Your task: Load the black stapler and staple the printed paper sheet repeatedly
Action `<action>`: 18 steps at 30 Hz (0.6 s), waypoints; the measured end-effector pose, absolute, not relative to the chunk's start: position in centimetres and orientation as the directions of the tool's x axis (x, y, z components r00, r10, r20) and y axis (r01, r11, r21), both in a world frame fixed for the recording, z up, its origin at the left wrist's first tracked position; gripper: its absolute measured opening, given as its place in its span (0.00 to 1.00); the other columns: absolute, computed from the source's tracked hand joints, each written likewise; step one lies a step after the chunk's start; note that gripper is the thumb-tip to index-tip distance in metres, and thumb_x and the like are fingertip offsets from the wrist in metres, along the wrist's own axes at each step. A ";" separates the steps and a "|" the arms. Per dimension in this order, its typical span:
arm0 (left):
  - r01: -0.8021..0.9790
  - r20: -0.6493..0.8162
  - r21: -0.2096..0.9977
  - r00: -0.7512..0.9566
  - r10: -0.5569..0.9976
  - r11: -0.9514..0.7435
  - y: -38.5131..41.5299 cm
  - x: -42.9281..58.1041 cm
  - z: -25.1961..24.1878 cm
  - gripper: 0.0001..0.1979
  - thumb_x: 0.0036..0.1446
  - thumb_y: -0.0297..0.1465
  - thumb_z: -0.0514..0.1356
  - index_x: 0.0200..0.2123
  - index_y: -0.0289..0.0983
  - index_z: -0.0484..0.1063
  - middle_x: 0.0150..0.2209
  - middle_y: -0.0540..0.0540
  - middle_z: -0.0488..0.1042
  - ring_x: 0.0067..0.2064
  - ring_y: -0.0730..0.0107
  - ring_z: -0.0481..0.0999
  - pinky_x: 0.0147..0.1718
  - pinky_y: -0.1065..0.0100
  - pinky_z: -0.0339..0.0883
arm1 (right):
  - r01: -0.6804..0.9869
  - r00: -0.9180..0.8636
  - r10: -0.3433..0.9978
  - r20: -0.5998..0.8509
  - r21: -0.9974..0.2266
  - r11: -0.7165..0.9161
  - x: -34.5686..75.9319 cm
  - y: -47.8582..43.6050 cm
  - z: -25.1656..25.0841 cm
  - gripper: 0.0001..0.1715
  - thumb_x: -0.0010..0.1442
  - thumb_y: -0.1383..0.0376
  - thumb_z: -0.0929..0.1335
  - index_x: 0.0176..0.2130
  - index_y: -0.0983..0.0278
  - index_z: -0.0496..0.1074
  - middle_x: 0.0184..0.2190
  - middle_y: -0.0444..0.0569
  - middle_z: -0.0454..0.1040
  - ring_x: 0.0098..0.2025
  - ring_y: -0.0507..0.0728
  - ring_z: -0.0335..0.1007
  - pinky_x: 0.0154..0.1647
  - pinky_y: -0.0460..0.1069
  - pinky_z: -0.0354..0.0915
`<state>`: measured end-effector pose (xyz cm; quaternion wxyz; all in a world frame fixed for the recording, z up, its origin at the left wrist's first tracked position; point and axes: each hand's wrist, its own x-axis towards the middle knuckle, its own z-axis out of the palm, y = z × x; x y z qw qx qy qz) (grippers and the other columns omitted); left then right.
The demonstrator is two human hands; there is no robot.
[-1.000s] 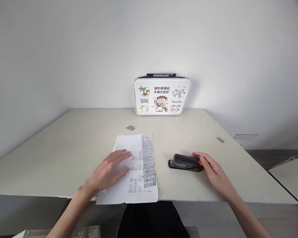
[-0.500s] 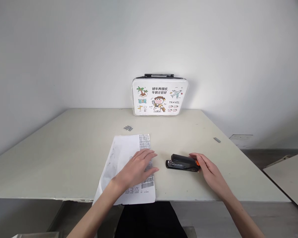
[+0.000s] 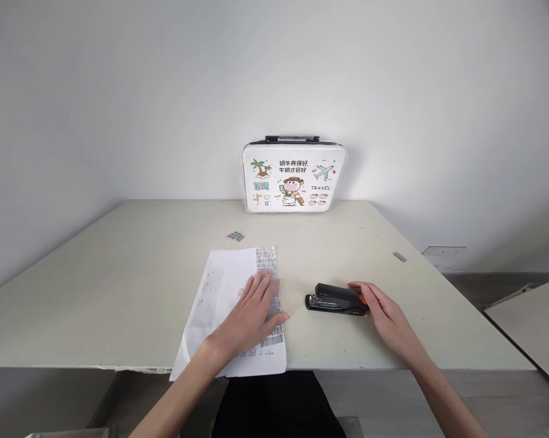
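Your right hand point(image 3: 386, 313) holds the orange-marked rear of the black stapler point(image 3: 338, 300), lying on the table point(image 3: 119, 292) near the printed white paper point(image 3: 222, 292). Your left hand point(image 3: 251, 309) rests on the paper's dense grey strip, fingers slightly spread. The white, cartoon-printed case point(image 3: 293, 176) behind looks closed, its contents hidden

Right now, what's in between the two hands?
The head view shows a black stapler, its back end in the right hand, then tabletop up to the left hand on printed paper.
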<state>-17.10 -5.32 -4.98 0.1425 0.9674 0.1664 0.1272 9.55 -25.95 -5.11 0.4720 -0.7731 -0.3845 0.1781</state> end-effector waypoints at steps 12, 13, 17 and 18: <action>0.327 0.190 0.184 0.914 0.360 -0.927 -0.6 -21.8 -4.8 0.33 0.76 0.47 0.49 0.78 0.48 0.44 0.78 0.49 0.44 0.78 0.55 0.43 0.75 0.48 0.42 | 0.429 0.627 0.774 0.093 -0.870 -0.244 9.5 -26.0 -5.0 0.32 0.74 0.41 0.57 0.56 0.55 0.76 0.57 0.51 0.79 0.55 0.63 0.76 0.45 0.51 0.73; 0.337 0.184 0.177 0.912 0.367 -0.925 -0.1 -22.4 -4.7 0.33 0.76 0.47 0.49 0.78 0.48 0.43 0.78 0.49 0.44 0.78 0.55 0.43 0.75 0.48 0.41 | 0.426 0.624 0.776 0.093 -0.873 -0.238 9.6 -26.0 -5.0 0.32 0.74 0.41 0.57 0.56 0.56 0.76 0.57 0.51 0.79 0.55 0.64 0.76 0.45 0.51 0.73; 0.361 0.175 0.166 0.905 0.387 -0.918 0.9 -24.0 -4.2 0.33 0.76 0.47 0.49 0.78 0.48 0.43 0.78 0.49 0.44 0.78 0.56 0.43 0.75 0.47 0.41 | 0.409 0.619 0.780 0.093 -0.886 -0.218 9.5 -26.0 -5.1 0.32 0.73 0.41 0.57 0.56 0.56 0.76 0.57 0.52 0.79 0.55 0.64 0.76 0.42 0.52 0.73; 0.364 0.171 0.167 0.905 0.390 -0.916 1.0 -24.2 -4.2 0.33 0.76 0.47 0.49 0.78 0.48 0.43 0.78 0.49 0.44 0.78 0.56 0.43 0.75 0.48 0.41 | 0.402 0.621 0.778 0.092 -0.890 -0.216 9.5 -26.0 -5.0 0.32 0.73 0.41 0.57 0.56 0.56 0.76 0.56 0.52 0.79 0.55 0.64 0.76 0.42 0.51 0.73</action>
